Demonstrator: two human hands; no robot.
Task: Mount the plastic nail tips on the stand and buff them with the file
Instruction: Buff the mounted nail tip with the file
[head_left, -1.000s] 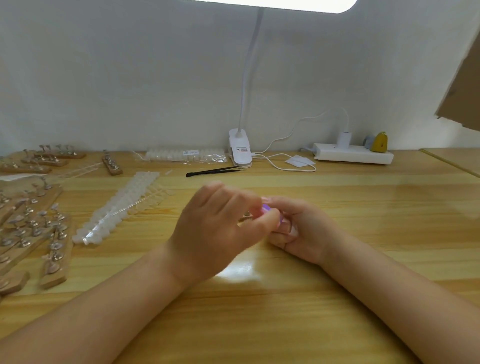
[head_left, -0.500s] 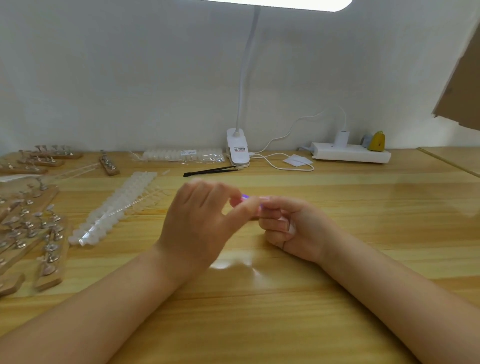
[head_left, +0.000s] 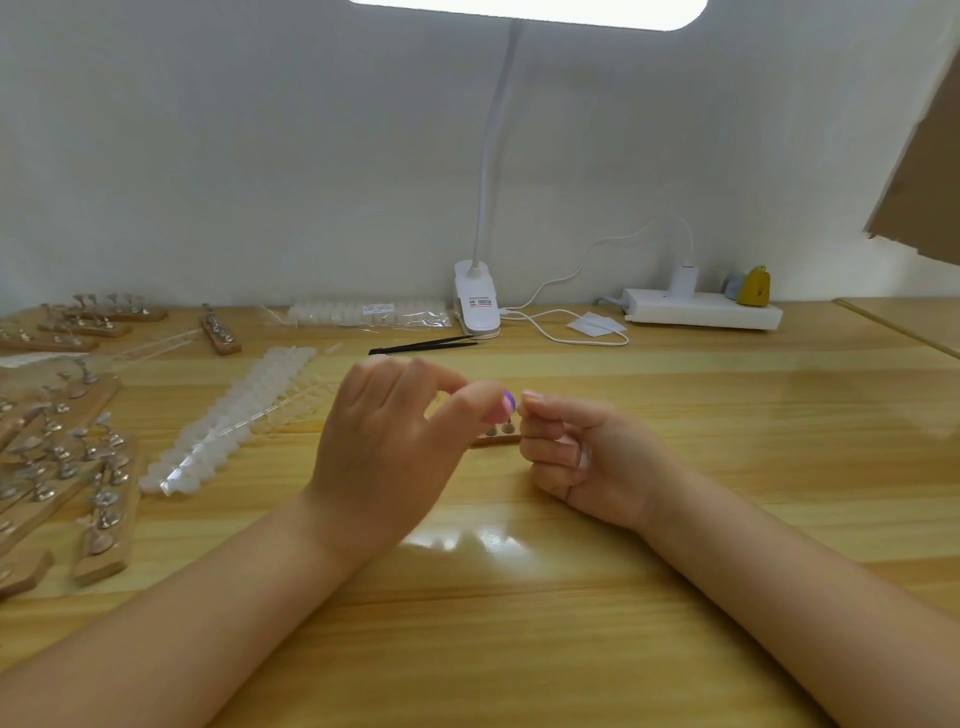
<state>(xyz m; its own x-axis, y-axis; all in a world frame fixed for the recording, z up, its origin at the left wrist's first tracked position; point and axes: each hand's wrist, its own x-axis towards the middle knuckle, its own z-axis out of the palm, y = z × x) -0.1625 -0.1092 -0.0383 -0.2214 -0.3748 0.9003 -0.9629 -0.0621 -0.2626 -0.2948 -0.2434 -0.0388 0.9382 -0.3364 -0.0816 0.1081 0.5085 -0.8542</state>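
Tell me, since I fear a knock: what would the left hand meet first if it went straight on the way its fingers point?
Probably the right hand, whose fingertips almost touch the left hand. Depth is unclear; the small wooden stand sits just behind.

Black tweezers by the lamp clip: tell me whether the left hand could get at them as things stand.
Probably yes. The black tweezers lie in the open on the table, just beyond the left hand, with nothing between. But its fingers pinch something small and purple, so it would likely have to let go first.
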